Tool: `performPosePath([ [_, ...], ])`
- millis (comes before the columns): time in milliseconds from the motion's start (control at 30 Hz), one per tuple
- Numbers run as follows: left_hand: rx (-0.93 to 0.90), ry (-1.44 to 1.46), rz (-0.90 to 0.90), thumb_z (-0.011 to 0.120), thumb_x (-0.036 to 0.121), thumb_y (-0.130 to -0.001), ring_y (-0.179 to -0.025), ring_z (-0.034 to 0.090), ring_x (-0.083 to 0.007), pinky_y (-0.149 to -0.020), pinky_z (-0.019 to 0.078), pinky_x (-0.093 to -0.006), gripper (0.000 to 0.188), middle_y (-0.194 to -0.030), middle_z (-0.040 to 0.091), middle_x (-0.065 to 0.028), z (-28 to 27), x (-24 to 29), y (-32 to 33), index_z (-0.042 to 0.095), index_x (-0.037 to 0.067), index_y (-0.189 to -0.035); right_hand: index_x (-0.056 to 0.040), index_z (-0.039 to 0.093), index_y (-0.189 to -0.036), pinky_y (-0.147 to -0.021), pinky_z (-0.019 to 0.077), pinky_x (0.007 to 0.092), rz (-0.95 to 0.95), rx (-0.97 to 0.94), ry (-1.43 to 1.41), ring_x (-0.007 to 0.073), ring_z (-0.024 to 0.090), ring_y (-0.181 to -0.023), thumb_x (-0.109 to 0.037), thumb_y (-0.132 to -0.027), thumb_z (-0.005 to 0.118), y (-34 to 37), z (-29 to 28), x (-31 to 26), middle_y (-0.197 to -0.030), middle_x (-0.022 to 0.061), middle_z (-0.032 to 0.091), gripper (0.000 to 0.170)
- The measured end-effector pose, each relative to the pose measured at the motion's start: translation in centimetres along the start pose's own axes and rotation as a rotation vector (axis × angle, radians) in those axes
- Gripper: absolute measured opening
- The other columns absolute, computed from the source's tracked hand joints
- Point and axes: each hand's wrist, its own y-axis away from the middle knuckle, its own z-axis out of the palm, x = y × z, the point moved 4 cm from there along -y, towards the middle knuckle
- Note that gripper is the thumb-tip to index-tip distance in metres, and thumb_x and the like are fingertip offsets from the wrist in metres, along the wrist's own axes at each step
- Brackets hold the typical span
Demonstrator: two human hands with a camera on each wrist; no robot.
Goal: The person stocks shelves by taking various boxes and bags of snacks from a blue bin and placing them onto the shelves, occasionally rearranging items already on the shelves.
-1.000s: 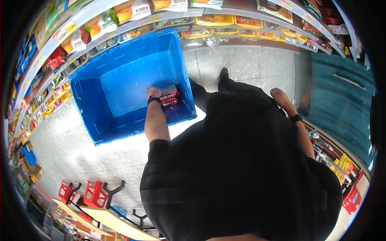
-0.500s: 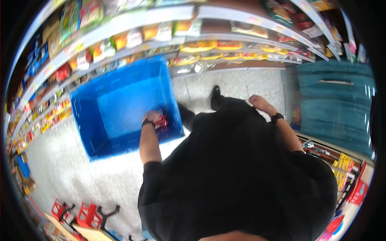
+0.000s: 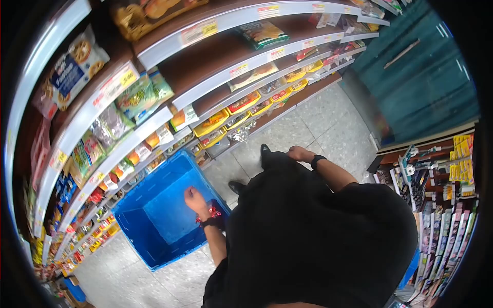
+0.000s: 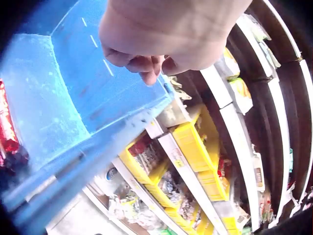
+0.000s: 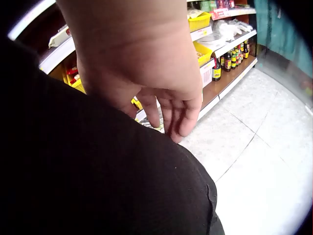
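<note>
A blue plastic crate (image 3: pixel 154 246) stands on the floor in front of the shelves. Shiny red packets (image 3: pixel 215 209) lie inside it at the end nearest the person's legs, partly covered by the left wrist in the head view. Over the crate is my left hand (image 3: pixel 195 200), its fingers loosely curled and nothing held. The left wrist view has that hand (image 4: pixel 166 36) above the crate's wall, with a red packet (image 4: pixel 7 122) at the left edge. My right hand (image 3: pixel 301 154) hangs by the black-clothed leg, its fingers (image 5: pixel 186 117) relaxed and bare of any object.
Store shelves (image 3: pixel 215 87) with packaged food curve along the far side, with yellow bins (image 3: pixel 211 122) low down. A teal curtain (image 3: pixel 416 72) hangs at the far right. Racks of small goods (image 3: pixel 441 226) stand at the right, near the person's side.
My left hand has moved up and away from beside the red packets, which stay in the crate. The head view has turned toward the shelves, and the crate sits lower in it.
</note>
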Motion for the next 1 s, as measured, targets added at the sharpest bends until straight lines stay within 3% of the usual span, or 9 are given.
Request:
performPosePath([
  [100,0.040,0.149,0.029,0.055,0.010,-0.084,-0.080,0.062,-0.0229,-0.076,0.0482,-0.0337,0.023,-0.088,0.067,-0.0144,1.2,1.7,1.6,0.064,-0.005,-0.098,0.0042,0.067,-0.094,-0.085,0.0467,0.0404,-0.057,0.092,-0.087,0.0386,0.060,-0.098,-0.033,-0.077,0.050,-1.0,-1.2,-1.0,-0.101,0.0270,0.063,0.044],
  [267,-0.322,0.278,0.093,0.054,0.006,-0.087,-0.071,0.056,-0.0117,-0.066,0.0458,-0.0250,0.015,-0.079,0.062,-0.0049,4.9,7.3,6.4,0.064,-0.003,-0.093,-0.0019,0.067,-0.084,-0.078,0.0491,0.0410,-0.159,0.538,-0.442,0.0367,0.063,-0.087,-0.024,-0.080,0.051,-3.7,-9.8,-3.6,-0.090,0.0216,0.065,0.028],
  [467,-0.531,0.199,0.142,0.058,0.012,-0.089,-0.070,0.056,-0.0095,-0.064,0.0454,-0.0244,0.015,-0.076,0.061,-0.0027,11.0,12.4,9.0,0.063,-0.001,-0.097,0.0027,0.061,-0.104,-0.081,0.0483,0.0393,-0.302,0.893,-0.694,0.0345,0.062,-0.091,-0.032,-0.081,0.062,-5.1,-26.1,-7.1,-0.096,0.0216,0.065,0.041],
  [633,-0.544,0.104,0.143,0.057,0.014,-0.090,-0.075,0.059,-0.0109,-0.068,0.0463,-0.0252,0.019,-0.081,0.065,-0.0054,15.6,18.6,10.8,0.062,-0.001,-0.100,0.0028,0.061,-0.109,-0.090,0.0438,0.0406,-0.323,0.870,-0.606,0.0364,0.056,-0.105,-0.036,-0.081,0.061,-8.0,-29.3,-7.5,-0.110,0.0241,0.059,0.047],
  [733,-0.560,-0.059,0.259,0.057,0.018,-0.088,-0.070,0.064,-0.0206,-0.065,0.0484,-0.0311,0.022,-0.087,0.068,-0.0145,18.0,22.7,12.4,0.064,0.002,-0.103,0.0003,0.063,-0.108,-0.091,0.0438,0.0419,-0.270,0.742,-0.442,0.0384,0.055,-0.106,-0.042,-0.082,0.057,-11.0,-30.1,-7.6,-0.111,0.0228,0.059,0.049],
  [767,-0.518,-0.060,0.240,0.057,0.018,-0.088,-0.070,0.064,-0.0206,-0.065,0.0484,-0.0311,0.022,-0.087,0.068,-0.0145,18.5,23.6,12.8,0.064,0.002,-0.103,-0.0019,0.066,-0.098,-0.084,0.0471,0.0428,-0.320,0.789,-0.407,0.0375,0.060,-0.096,-0.041,-0.083,0.056,-11.3,-30.5,-7.5,-0.100,0.0229,0.063,0.043],
  [833,-0.545,-0.131,0.289,0.059,0.019,-0.086,-0.069,0.064,-0.0252,-0.065,0.0495,-0.0339,0.023,-0.086,0.067,-0.0161,19.8,25.4,14.0,0.065,0.004,-0.102,-0.0033,0.067,-0.088,-0.075,0.0494,0.0436,-0.369,0.607,-0.450,0.0377,0.063,-0.083,-0.039,-0.083,0.056,-11.0,-31.4,-7.9,-0.085,0.0225,0.065,0.038],
  [933,-0.525,-0.185,0.207,0.058,0.020,-0.086,-0.070,0.064,-0.0284,-0.067,0.0500,-0.0357,0.023,-0.087,0.067,-0.0164,20.9,27.1,15.5,0.065,0.005,-0.102,-0.0020,0.065,-0.084,-0.068,0.0486,0.0417,-0.513,0.621,-0.462,0.0381,0.063,-0.076,-0.031,-0.083,0.054,-11.6,-31.9,-8.1,-0.077,0.0228,0.063,0.031],
  [1000,-0.493,-0.165,0.171,0.058,0.019,-0.087,-0.072,0.064,-0.0246,-0.068,0.0495,-0.0332,0.022,-0.087,0.067,-0.0151,20.9,27.6,16.5,0.065,0.005,-0.103,0.0004,0.065,-0.084,-0.062,0.0466,0.0359,-0.559,0.583,-0.610,0.0279,0.062,-0.065,-0.025,-0.083,0.056,-11.3,-32.1,-7.9,-0.073,0.0219,0.062,0.027],
])
